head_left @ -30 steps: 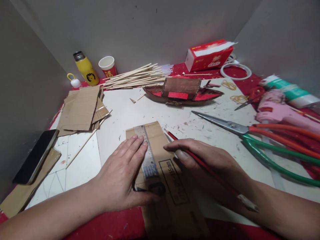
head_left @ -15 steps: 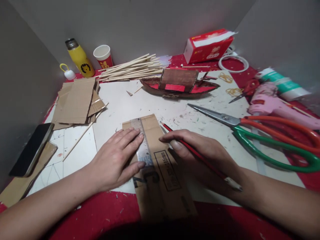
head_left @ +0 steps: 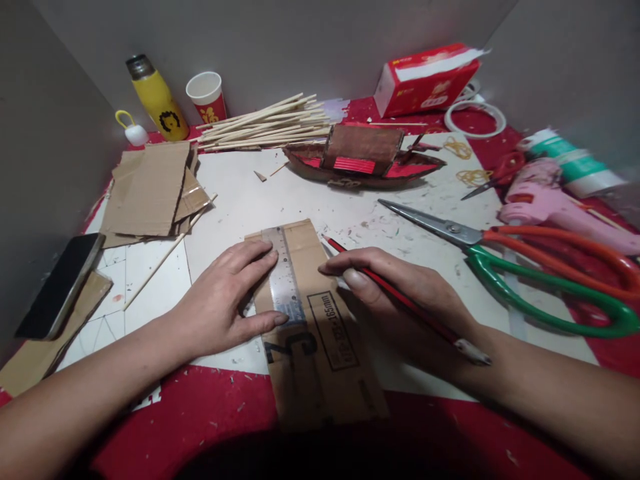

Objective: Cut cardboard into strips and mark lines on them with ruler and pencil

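Head camera: left hand (head_left: 223,303) spread flat, pressing a clear ruler (head_left: 283,277) on cardboard (head_left: 320,333); right hand (head_left: 400,293) pinches a red pencil (head_left: 400,303).

Partly hidden craft items on a crowded worktop.

The left hand (head_left: 220,303) covers part of the ruler (head_left: 283,277); the green-handled scissors (head_left: 525,263) and pink glue gun (head_left: 560,207) run past the right edge; cardboard strip (head_left: 320,347) print is unreadable.

A red-covered table (head_left: 210,413) bears a white board (head_left: 280,200) at its middle. On the board lie a cardboard strip (head_left: 325,373) near, cardboard scraps (head_left: 145,193) left, a model boat (head_left: 365,160) far, and big scissors (head_left: 525,267) right.
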A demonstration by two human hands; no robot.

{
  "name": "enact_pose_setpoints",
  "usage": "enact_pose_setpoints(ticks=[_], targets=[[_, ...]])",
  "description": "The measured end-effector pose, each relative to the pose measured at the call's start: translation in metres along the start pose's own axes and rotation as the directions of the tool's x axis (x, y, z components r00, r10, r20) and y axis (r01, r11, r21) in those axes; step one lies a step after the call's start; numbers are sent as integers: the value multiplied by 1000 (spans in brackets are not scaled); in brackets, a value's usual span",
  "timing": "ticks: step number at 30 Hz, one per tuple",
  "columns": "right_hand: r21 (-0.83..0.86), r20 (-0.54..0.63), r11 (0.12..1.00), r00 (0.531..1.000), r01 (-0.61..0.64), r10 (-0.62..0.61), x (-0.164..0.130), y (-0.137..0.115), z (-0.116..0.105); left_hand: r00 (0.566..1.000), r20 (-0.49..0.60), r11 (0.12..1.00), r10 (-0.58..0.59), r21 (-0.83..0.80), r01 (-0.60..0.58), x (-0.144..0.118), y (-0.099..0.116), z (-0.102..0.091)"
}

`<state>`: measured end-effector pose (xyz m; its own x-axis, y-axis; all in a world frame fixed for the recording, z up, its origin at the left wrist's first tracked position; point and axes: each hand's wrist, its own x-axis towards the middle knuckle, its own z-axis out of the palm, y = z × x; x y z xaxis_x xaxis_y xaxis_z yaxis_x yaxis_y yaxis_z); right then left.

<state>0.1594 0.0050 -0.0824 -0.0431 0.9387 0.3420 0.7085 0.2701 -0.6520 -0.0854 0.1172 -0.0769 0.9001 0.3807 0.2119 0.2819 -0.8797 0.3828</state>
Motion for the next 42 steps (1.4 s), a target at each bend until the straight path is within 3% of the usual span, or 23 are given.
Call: enact_pose_setpoints(ticks=[7,13,15,19,25,32,42], targets=[[17,-13,1000,1000,-18,19,-1,-1,0,1000,10,997,17,74,-18,2,1,-2],[194,-45,972,989,-133,144,-5,2,3,999,-7,996,46,79,-46,3,1,-1],[311,-36,922,967,-231,254,-7,-1,4,998,-17,996,54,79,-52,3,1,0],[568,-9,735,891,-369,455,-7,-17,-6,997,-37,995,63,85,-60,3,0,2],[555,96,658,825,-509,557,19,-29,-26,995,-65,995,71,70,-66,4,0,4],[743,118,465,778,-482,617,42,-11,6,994,-80,996,69,70,-63,4,0,7],[684,124,546,815,-484,567,34,-10,11,997,-53,995,50,84,-46,5,0,8]])
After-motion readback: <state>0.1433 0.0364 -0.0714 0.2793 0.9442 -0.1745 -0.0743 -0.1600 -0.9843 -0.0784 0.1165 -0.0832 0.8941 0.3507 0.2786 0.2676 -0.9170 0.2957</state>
